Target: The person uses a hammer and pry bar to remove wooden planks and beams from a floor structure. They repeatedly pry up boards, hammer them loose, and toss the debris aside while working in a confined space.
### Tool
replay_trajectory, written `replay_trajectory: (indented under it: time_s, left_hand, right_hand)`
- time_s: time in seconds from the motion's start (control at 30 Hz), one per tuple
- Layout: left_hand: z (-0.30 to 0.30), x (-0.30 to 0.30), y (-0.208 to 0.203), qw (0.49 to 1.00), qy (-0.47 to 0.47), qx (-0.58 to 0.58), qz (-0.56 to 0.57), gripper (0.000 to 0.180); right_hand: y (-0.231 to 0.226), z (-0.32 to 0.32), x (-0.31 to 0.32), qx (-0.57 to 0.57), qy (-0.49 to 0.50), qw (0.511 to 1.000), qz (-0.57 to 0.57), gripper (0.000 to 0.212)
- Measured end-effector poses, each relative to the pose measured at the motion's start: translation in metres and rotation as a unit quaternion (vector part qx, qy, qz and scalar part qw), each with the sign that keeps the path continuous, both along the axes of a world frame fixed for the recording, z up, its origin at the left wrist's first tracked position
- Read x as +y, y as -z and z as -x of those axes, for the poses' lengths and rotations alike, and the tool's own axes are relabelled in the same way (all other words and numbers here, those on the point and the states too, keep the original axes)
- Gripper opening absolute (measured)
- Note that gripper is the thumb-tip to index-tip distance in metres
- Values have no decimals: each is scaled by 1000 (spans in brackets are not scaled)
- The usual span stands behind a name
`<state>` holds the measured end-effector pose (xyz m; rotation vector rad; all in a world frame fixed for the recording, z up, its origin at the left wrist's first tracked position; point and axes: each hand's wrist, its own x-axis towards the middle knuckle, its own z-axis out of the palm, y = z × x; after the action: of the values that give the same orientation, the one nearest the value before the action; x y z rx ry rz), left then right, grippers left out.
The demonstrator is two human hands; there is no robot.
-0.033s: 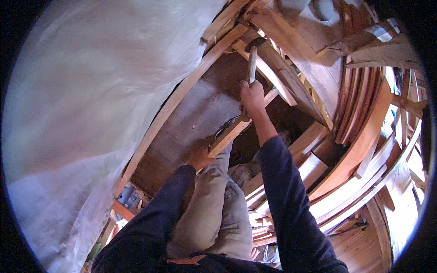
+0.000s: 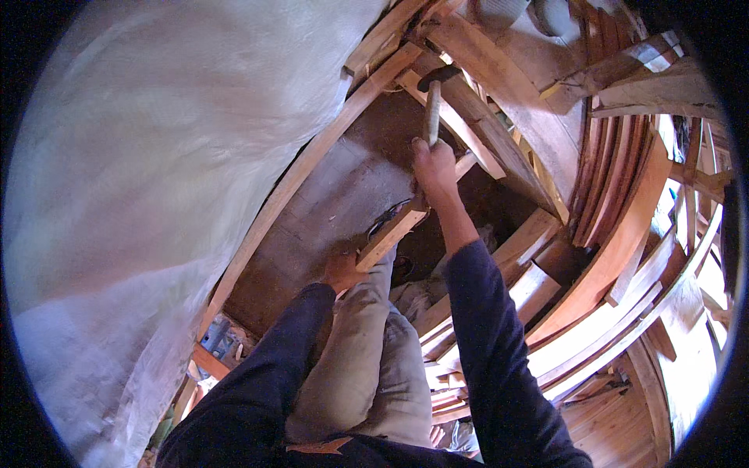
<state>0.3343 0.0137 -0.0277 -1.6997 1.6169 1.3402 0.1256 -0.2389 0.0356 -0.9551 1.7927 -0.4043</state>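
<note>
My right hand (image 2: 434, 164) is closed around the pale wooden handle of a hammer (image 2: 433, 117). Its dark head points away from me, close to the timbers at the far end. Below that fist a wooden bar (image 2: 392, 236) slants down toward my legs, partly covered by the hand and wrist. My left hand (image 2: 343, 271) is closed at the bar's near end, beside my knee, with some of its fingers hidden behind the wood. A small dark object (image 2: 382, 221) lies along the left side of the bar, too unclear to name.
A large pale translucent sheet (image 2: 172, 171) hangs on the left, edged by a long wooden beam (image 2: 312, 160). Brown flat boarding (image 2: 304, 226) lies beyond my left hand. Curved planks (image 2: 624, 273) and stacked strips (image 2: 612, 183) crowd the right. A wide board (image 2: 499, 70) slants across the far side.
The hammer head has shifted slightly left and down. My right forearm has moved a little, while my left hand and the wooden bar stay in place.
</note>
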Motion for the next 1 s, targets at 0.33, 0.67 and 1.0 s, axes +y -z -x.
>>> replay_trajectory:
  time_s: [0.33,0.67,1.0]
  left_hand:
    - [3,-13,-7,999,-14,31,-1,81]
    - [-28,16,34,994,-55,94,18,89]
    - [-12,-24,18,984,-142,93,-58,86]
  right_hand:
    - [39,4,-5,65,4,984,167,29]
    - [-97,8,-43,-188,190,927,263,27]
    - [-65,31,-10,-42,41,985,161,30]
